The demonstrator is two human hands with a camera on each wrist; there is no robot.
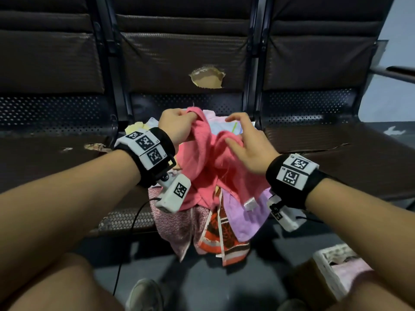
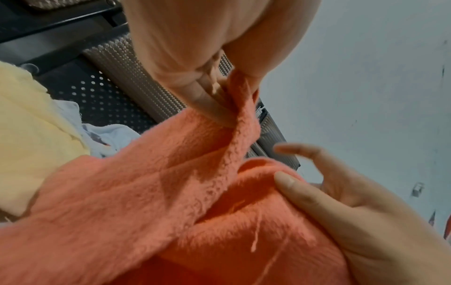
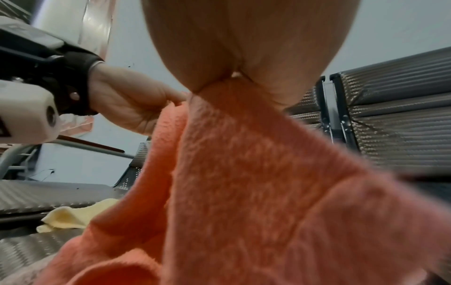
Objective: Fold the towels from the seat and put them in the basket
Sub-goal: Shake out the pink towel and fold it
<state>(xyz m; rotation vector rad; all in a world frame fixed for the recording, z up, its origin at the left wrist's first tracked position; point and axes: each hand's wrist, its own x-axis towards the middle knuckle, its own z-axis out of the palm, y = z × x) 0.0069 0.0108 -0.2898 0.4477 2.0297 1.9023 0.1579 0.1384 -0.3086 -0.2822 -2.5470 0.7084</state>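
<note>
A coral-pink towel (image 1: 202,158) (image 2: 146,192) (image 3: 244,173) is lifted above a heap of towels on the middle seat (image 1: 125,218). My left hand (image 1: 179,124) (image 2: 219,96) (image 3: 127,100) grips its top edge, fingers curled round the cloth. My right hand (image 1: 244,140) (image 2: 341,192) (image 3: 256,48) is spread beside it, thumb lying on a raised fold, the other fingers loosely bent and apart from the cloth. A white woven basket (image 1: 323,263) stands on the floor at lower right with pinkish cloth inside.
Under the pink towel lie a purple towel (image 1: 242,216), an orange patterned one (image 1: 215,239), a speckled pink one (image 1: 175,225) and a yellow one (image 1: 134,127) (image 2: 29,125) (image 3: 73,214). Dark seats flank the heap. My knees, a shoe (image 1: 146,295) and a cable (image 1: 132,223) are below.
</note>
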